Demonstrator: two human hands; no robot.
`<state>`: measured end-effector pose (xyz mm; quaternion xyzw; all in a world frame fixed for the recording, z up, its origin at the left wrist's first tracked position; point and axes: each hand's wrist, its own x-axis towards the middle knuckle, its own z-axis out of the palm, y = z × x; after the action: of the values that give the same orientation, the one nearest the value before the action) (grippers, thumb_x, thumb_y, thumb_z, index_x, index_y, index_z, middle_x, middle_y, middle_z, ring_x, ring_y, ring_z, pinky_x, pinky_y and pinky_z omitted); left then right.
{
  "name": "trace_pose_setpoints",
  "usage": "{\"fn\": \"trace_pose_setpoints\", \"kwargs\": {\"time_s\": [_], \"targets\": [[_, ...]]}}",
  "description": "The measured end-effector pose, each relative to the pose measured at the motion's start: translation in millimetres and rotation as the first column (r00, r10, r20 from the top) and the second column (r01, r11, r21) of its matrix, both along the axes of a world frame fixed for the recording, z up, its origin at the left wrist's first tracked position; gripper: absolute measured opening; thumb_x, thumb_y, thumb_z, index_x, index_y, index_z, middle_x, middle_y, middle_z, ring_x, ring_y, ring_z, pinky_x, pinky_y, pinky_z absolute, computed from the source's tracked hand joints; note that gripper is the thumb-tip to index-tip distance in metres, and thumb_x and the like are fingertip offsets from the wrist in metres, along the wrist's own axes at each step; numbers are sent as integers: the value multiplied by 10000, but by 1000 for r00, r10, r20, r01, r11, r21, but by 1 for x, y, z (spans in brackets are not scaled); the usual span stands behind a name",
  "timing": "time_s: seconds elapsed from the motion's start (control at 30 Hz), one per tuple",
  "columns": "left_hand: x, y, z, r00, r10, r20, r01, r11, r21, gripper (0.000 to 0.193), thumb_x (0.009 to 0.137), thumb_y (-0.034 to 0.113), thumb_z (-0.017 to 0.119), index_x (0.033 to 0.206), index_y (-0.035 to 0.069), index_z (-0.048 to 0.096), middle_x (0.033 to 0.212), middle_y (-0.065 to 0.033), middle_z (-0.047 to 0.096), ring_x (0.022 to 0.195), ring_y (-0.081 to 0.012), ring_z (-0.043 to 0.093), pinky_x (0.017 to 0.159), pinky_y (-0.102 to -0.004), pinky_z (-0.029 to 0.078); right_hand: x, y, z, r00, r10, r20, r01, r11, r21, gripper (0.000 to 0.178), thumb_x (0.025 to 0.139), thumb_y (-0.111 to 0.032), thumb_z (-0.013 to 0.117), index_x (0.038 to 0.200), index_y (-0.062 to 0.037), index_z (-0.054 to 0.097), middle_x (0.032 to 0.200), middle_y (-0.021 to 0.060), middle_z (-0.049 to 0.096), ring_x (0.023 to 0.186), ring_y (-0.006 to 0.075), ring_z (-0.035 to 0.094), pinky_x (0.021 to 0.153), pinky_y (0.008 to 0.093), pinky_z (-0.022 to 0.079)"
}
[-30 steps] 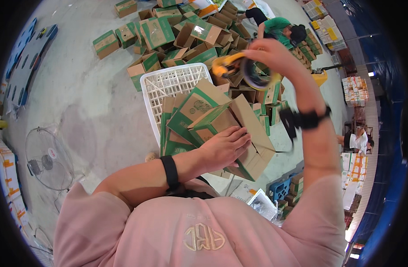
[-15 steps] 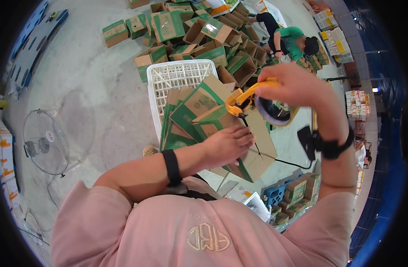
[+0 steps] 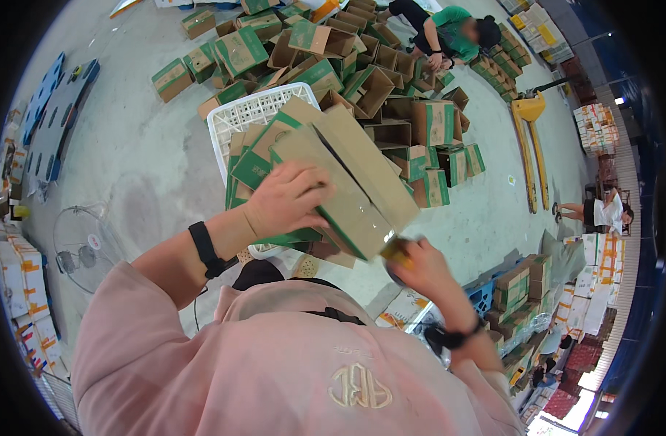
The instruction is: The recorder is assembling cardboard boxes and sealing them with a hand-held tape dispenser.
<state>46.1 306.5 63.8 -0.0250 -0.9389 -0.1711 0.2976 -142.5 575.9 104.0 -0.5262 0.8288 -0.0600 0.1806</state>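
A brown and green cardboard box (image 3: pixel 340 196) is tilted in front of me, a dark gap running between its top flaps. My left hand (image 3: pixel 289 196) grips its near left side, fingers bent over the flap. At the box's lower right end, my right hand (image 3: pixel 424 269) is closed around a yellow tape dispenser (image 3: pixel 397 256), smeared by motion. Something shiny, apparently clear tape, shows on the box near the dispenser. Flattened cartons (image 3: pixel 249 166) lean behind the box, in a white plastic crate (image 3: pixel 218 131).
Beyond the crate lies a heap of open cartons (image 3: pixel 369 91), where a person in green (image 3: pixel 453 36) bends down. A yellow pallet jack (image 3: pixel 529 112) stands right, a floor fan (image 3: pixel 82 243) left. Stacked cartons (image 3: pixel 511 287) stand at lower right.
My right hand has swung down and nearer with the tape dispenser, from above the box to its lower right end. The box has turned, its flaps now facing up, and my left hand has shifted left.
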Motion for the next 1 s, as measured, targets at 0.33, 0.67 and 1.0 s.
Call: {"fn": "trace_pose_setpoints", "kwargs": {"time_s": [0.33, 0.67, 1.0], "targets": [[63, -55, 24, 902, 4, 431, -162, 930, 331, 743, 700, 258, 760, 1362, 124, 451, 1261, -143, 472, 1058, -305, 524, 884, -422, 441, -75, -136, 57, 966, -60, -253, 89, 991, 104, 435, 749, -445, 652, 1017, -103, 632, 977, 169, 640, 908, 357, 623, 781, 447, 502], [-1, 22, 8, 934, -346, 91, 347, 938, 3, 639, 684, 397, 709, 1190, 46, 540, 1293, -101, 481, 1289, -292, 374, 1096, -421, 291, -148, -361, 71, 584, 767, -266, -808, 582, -92, 480, 747, -464, 626, 957, -37, 687, 878, 189, 664, 797, 334, 627, 711, 393, 497], [11, -37, -7, 925, -379, -26, 379, 918, 118, 625, 682, 410, 712, 1189, 71, 576, 1268, -69, 532, 1235, -262, 456, 1027, -411, 368, -34, -299, 176, 978, 204, 30, -197, 881, 429, 383, 854, -396, 584, 918, -31, 682, 847, 147, 667, 768, 255, 636, 669, 369, 493]]}}
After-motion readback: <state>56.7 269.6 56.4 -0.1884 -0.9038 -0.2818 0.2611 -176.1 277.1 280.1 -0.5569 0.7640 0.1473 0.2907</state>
